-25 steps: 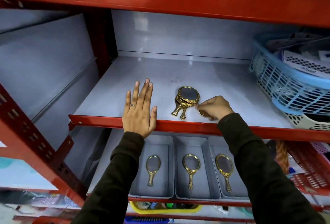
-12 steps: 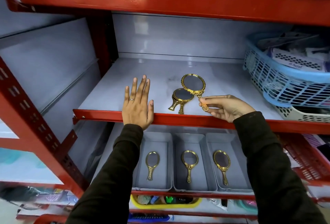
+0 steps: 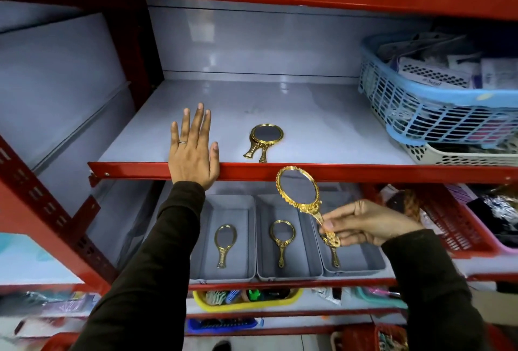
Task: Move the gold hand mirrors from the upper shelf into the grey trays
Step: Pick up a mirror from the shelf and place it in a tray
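Head camera, reading left to right: the left hand lies flat with fingers spread on the red front lip of the grey upper shelf, gripping nothing, most likely bracing the person. Just beside it on that shelf sits a small stack of ornate gold hand mirrors (two handles show, so at least two remain). Lower down, three grey rectangular plastic trays stand side by side on the next shelf, each already holding one gold mirror; the rightmost one is partly hidden. Above the right tray, the right hand pinches the handle of a gold oval hand mirror between thumb and fingertips, glass tilted up and leftward, probably so it can be lowered flat. Far right, a light-blue plastic lattice basket of packets occupies the upper shelf.
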`<action>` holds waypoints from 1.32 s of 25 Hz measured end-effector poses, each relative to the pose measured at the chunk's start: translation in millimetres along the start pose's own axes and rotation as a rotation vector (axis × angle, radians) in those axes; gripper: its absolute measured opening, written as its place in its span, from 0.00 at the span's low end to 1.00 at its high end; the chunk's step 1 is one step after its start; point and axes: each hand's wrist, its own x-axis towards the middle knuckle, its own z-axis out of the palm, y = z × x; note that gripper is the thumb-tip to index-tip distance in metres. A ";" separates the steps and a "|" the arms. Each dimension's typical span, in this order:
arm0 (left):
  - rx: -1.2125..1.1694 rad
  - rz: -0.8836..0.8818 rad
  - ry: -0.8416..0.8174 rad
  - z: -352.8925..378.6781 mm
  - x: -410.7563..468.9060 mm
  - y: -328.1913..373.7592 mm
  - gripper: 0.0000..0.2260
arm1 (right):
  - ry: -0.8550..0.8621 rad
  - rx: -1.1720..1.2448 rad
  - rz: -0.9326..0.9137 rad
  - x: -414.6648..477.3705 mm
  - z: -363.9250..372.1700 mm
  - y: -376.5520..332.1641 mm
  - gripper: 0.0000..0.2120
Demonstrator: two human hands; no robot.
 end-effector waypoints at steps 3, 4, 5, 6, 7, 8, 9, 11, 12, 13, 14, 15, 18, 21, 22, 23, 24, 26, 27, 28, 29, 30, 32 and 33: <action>0.009 -0.003 0.011 1.1 0.8 -1.2 0.30 | 0.006 0.006 0.071 3.7 -10.1 32.5 0.14; 0.005 -0.005 0.014 1.6 1.0 -1.4 0.30 | 0.007 0.015 0.085 7.4 -15.0 42.5 0.15; 0.002 -0.007 0.015 2.1 1.0 -1.2 0.30 | 0.013 0.034 0.099 12.1 -20.7 52.8 0.15; 0.003 -0.009 0.018 2.7 1.0 -0.8 0.30 | 0.022 0.060 0.111 19.3 -27.7 64.2 0.14; 0.008 -0.008 0.021 3.5 0.9 -0.4 0.30 | 0.053 0.092 0.132 27.7 -35.6 75.8 0.13; 0.014 -0.008 0.025 4.6 1.4 0.1 0.30 | 0.108 0.122 0.152 40.6 -45.4 89.6 0.11; 0.015 -0.008 0.030 5.0 1.7 -0.3 0.30 | 0.182 0.149 0.177 53.0 -53.6 102.8 0.10; 0.011 -0.006 0.040 4.5 1.8 -1.8 0.29 | 0.359 0.161 0.234 78.8 -67.0 129.6 0.09; 0.015 -0.007 0.040 5.0 2.1 -1.9 0.29 | 0.431 0.154 0.260 91.9 -72.0 141.1 0.06; 0.022 -0.008 0.042 5.5 2.5 -1.7 0.29 | 0.477 0.149 0.270 103.1 -73.9 149.2 0.04; 0.026 -0.010 0.046 6.3 2.9 -1.1 0.29 | 0.510 0.129 0.291 113.4 -75.4 154.3 0.05; 0.029 -0.011 0.052 7.0 3.3 -1.0 0.29 | 0.531 0.110 0.306 124.2 -77.7 161.5 0.06; 0.032 -0.009 0.070 8.4 3.1 -1.6 0.29 | 0.590 0.056 0.357 148.2 -83.0 177.9 0.07; 0.033 0.000 0.089 9.6 3.2 -1.2 0.29 | 0.615 0.066 0.382 165.8 -87.7 196.7 0.08; 0.028 -0.003 0.092 10.0 3.2 -1.2 0.29 | 0.631 0.072 0.388 167.6 -88.3 201.2 0.07; 0.026 -0.005 0.095 10.0 3.1 -1.3 0.29 | 0.657 0.077 0.388 168.4 -88.7 204.4 0.05; 0.025 -0.006 0.098 10.0 2.9 -1.2 0.29 | 0.677 0.079 0.382 167.6 -89.0 206.6 0.05; 0.025 -0.005 0.099 9.5 3.2 -0.8 0.29 | 0.702 0.069 0.354 161.5 -86.4 205.8 0.07; 0.025 -0.004 0.096 9.3 3.2 -0.6 0.29 | 0.715 0.037 0.341 157.4 -84.8 203.5 0.06; 0.025 -0.003 0.093 9.2 3.2 -0.5 0.29 | 0.727 -0.033 0.332 153.0 -83.1 200.2 0.04; 0.025 -0.004 0.089 8.9 3.1 -0.4 0.29 | 0.735 -0.119 0.322 149.9 -83.7 196.9 0.03; 0.026 -0.005 0.088 8.5 2.9 -0.4 0.29 | 0.747 -0.172 0.305 144.6 -82.1 187.6 0.03; 0.027 -0.006 0.085 7.2 2.7 -0.1 0.29 | 0.744 -0.170 0.216 133.3 -76.2 161.0 0.06; 0.027 -0.006 0.083 6.6 2.6 -0.1 0.29 | 0.737 -0.139 0.156 124.6 -70.4 142.9 0.07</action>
